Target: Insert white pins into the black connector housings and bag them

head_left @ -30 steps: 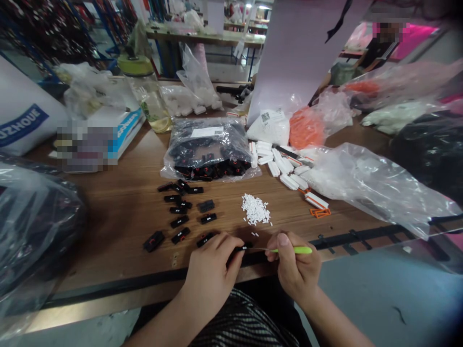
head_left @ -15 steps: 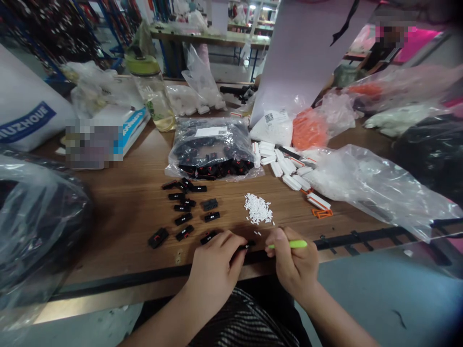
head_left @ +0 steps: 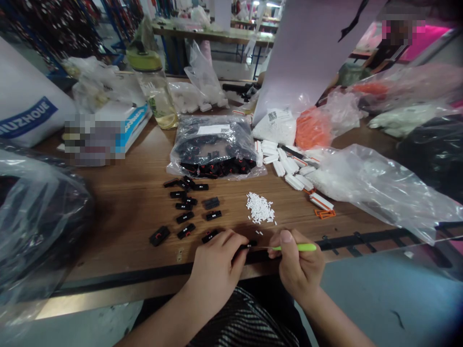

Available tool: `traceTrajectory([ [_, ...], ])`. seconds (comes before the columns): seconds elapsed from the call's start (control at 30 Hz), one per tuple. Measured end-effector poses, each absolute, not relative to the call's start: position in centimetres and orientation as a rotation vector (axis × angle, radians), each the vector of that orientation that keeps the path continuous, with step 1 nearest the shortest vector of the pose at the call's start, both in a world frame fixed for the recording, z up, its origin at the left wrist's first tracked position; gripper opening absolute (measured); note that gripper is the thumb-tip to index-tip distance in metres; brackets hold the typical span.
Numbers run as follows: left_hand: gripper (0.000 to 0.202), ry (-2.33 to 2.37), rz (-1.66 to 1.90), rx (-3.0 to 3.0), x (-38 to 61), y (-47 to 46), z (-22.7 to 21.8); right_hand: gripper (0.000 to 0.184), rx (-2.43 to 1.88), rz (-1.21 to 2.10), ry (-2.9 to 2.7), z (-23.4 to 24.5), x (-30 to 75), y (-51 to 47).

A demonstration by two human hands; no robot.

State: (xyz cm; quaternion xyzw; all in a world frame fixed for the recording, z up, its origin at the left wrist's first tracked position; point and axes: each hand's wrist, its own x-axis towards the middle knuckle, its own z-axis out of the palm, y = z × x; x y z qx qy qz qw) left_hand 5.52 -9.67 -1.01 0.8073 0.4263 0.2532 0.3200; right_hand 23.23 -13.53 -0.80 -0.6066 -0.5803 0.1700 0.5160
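Observation:
My left hand (head_left: 217, 265) is closed around a small black connector (head_left: 248, 246) at the near edge of the wooden table (head_left: 126, 212). My right hand (head_left: 298, 262) pinches a thin green-handled tool (head_left: 296, 247), its tip pointing left at the connector. Just beyond the hands lies a small heap of tiny white pins (head_left: 259, 208), with a few stray pins nearer. Several loose black connectors (head_left: 186, 207) are scattered on the table to the left of the heap.
A clear bag of black connectors (head_left: 215, 149) lies behind the loose ones. White housings (head_left: 285, 166), an orange-filled bag (head_left: 313, 127) and large clear plastic bags (head_left: 376, 183) fill the right side. A bottle (head_left: 157, 94), boxes and a dark bag (head_left: 36, 217) stand at left.
Both hands stay at the table's near edge holding the same things. The right hand's tool tip drew slightly closer to the connector, then eased back. The view has drifted a little.

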Motion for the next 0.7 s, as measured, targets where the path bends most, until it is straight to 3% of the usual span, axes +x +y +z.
traceTrajectory([
  [0.7, 0.012, 1.121, 0.666, 2.131, 5.41, -9.73, -1.33, 0.038, -1.423, 0.438, -1.337, -1.72, 23.29, -13.82],
])
